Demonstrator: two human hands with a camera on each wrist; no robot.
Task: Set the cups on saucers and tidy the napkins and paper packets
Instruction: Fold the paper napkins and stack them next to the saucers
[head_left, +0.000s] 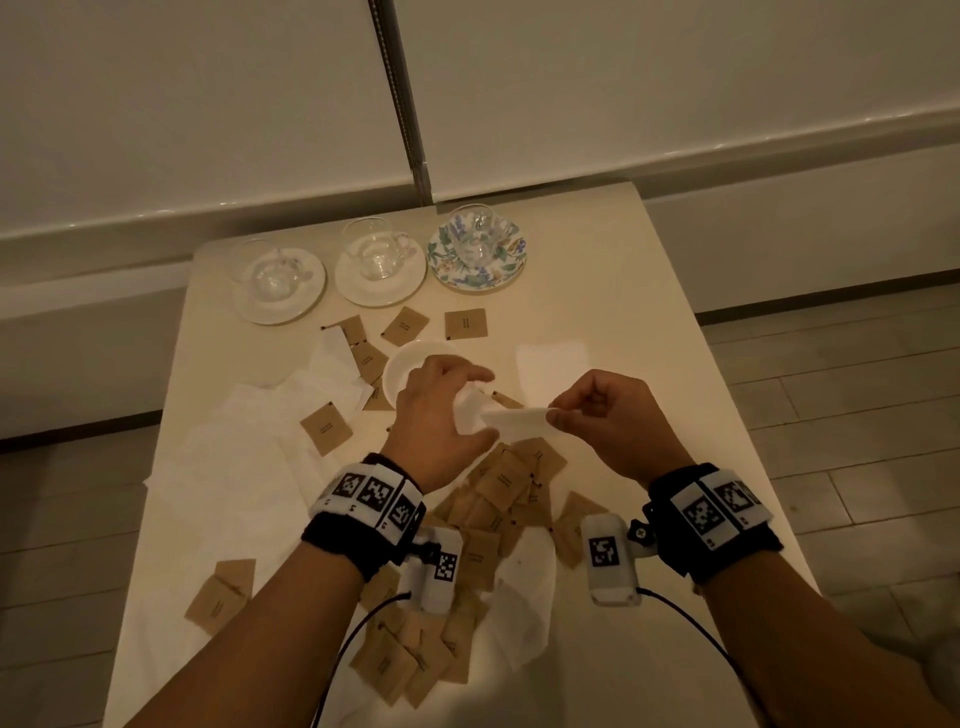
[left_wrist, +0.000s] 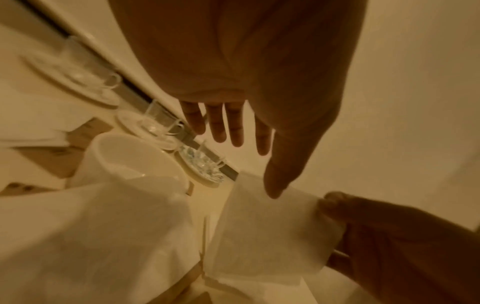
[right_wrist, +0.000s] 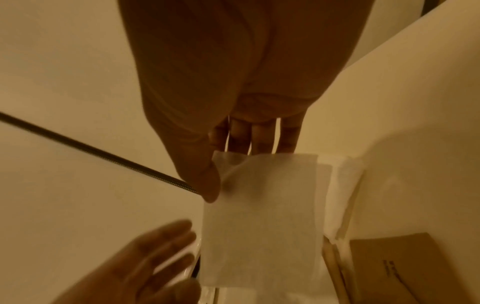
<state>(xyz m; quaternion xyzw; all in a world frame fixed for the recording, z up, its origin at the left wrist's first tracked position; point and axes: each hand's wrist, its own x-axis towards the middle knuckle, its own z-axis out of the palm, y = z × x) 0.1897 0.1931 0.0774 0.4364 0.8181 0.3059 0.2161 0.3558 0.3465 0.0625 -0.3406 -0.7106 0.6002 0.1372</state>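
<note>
Three clear glass cups (head_left: 376, 254) stand on saucers along the table's far edge; the right saucer (head_left: 506, 265) is floral. My right hand (head_left: 563, 413) pinches one end of a folded white napkin (head_left: 519, 415) above the table's middle. In the right wrist view the thumb and fingers of that hand (right_wrist: 223, 164) clamp the napkin (right_wrist: 259, 226). My left hand (head_left: 475, 410) is at the napkin's other end with its fingers straight. In the left wrist view only its thumb tip (left_wrist: 272, 193) meets the napkin (left_wrist: 267, 236). Brown paper packets (head_left: 514, 483) lie in a heap beneath my wrists.
A white bowl (head_left: 400, 364) sits behind my left hand. One folded napkin (head_left: 553, 369) lies flat at centre right. Loose white napkins (head_left: 249, 431) cover the left side, with several single packets scattered among them. The table ends at a wall beyond the cups.
</note>
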